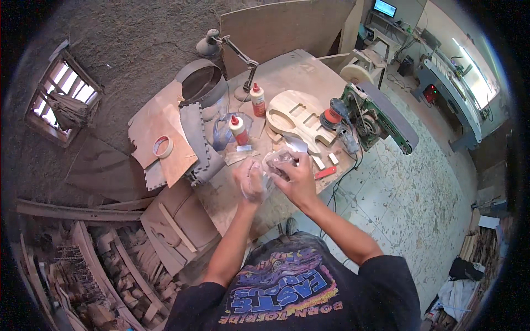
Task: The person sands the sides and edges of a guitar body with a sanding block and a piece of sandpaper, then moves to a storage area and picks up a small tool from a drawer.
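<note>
Over the workbench's near part (221, 190), my two hands are close together around a crumpled piece of see-through plastic (274, 160), perhaps a small bag. My right hand (298, 179) pinches it between thumb and fingers. My left hand (249, 181) is closed like a fist, with thin clear film running beside its fingers; what lies inside the grip is hidden. Just beyond the hands lies a pale wooden guitar body (287, 113) with routed cavities. Two glue bottles with red caps, one nearer (238, 131) and one farther (258, 100), stand upright left of it.
An orange-and-blue sander (333, 115) sits by the guitar body, next to a green belt sander (367, 118). A red-handled tool (325, 172) lies right of my hands. To the left, a tape roll (163, 147) rests on thin wood sheets; a desk lamp (243, 91) stands behind.
</note>
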Available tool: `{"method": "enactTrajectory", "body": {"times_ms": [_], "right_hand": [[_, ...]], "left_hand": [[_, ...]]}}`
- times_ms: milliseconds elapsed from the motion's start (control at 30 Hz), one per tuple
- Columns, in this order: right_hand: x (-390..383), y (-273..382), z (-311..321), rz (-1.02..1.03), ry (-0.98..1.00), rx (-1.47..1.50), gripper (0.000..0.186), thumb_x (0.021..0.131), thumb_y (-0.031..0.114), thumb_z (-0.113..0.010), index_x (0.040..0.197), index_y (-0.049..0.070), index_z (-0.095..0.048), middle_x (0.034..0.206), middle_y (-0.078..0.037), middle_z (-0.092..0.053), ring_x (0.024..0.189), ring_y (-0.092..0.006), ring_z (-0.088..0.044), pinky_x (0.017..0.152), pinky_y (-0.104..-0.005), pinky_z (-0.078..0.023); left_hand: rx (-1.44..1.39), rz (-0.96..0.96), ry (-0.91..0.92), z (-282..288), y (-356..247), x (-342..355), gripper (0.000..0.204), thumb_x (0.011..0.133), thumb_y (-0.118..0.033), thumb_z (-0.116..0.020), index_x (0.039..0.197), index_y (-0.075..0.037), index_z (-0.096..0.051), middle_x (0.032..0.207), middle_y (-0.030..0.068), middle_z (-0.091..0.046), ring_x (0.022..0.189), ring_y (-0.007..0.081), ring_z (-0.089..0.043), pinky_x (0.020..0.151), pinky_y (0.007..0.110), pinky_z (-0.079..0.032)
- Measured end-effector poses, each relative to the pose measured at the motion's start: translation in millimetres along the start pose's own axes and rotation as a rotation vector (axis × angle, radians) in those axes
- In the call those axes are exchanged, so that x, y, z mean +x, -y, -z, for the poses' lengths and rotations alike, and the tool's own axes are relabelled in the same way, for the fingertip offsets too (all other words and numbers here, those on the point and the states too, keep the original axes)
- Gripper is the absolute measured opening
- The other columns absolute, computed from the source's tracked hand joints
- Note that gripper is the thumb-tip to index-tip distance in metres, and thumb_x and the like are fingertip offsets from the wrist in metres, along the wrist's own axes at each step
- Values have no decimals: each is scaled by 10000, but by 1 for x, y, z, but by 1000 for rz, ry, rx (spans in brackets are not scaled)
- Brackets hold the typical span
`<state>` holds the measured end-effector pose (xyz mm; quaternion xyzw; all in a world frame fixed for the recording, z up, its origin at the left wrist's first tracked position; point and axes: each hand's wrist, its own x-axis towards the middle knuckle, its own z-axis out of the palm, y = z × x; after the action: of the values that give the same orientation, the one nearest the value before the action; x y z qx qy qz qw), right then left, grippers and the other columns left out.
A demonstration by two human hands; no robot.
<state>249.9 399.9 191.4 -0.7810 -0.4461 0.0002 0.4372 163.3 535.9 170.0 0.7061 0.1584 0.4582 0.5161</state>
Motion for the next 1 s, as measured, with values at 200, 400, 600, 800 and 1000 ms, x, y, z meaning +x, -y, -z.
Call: {"method": "enactTrajectory", "body": {"times_ms": [200,400,600,800,1000], "right_hand": [[-5,-5,39,-276,107,477,377,779,202,-772,1104,41,-666,1040,-77,-632,974,-171,-589,879,-324,-470],[-39,-27,30,-561,41,782,364,802,102,-704,1140,3,-608,1052,-69,-642,943,-131,-595,856,-291,-487],[-69,-34,18,-654,59,760,353,822,93,-671,1155,-2,-600,1030,-65,-642,890,-129,-606,815,-275,-500],[-68,-22,9,-669,140,880,354,869,72,-607,1211,-13,-579,1057,-85,-640,896,-137,-623,798,-270,-520],[-33,23,-6,-485,94,890,360,906,94,-608,1249,-12,-581,1097,-80,-650,960,-123,-608,864,-269,-493]], "left_hand": [[126,-113,-115,29,2,5,191,836,-181,-595,802,3,-558,684,79,-588,619,158,-559,601,301,-462],[389,-264,-414,16,53,-34,734,719,-22,-792,1301,19,-347,1035,162,-603,908,257,-632,834,398,-537],[309,-83,-544,11,55,-43,814,694,-141,-872,1285,18,-335,1086,191,-592,947,280,-611,813,419,-516],[214,-90,-420,28,37,-31,452,800,-274,-740,1046,31,-514,878,121,-604,813,226,-605,736,365,-498],[-3,-76,-204,29,18,-30,620,939,-603,-366,879,-3,-513,813,92,-545,758,184,-528,725,319,-426]]}}
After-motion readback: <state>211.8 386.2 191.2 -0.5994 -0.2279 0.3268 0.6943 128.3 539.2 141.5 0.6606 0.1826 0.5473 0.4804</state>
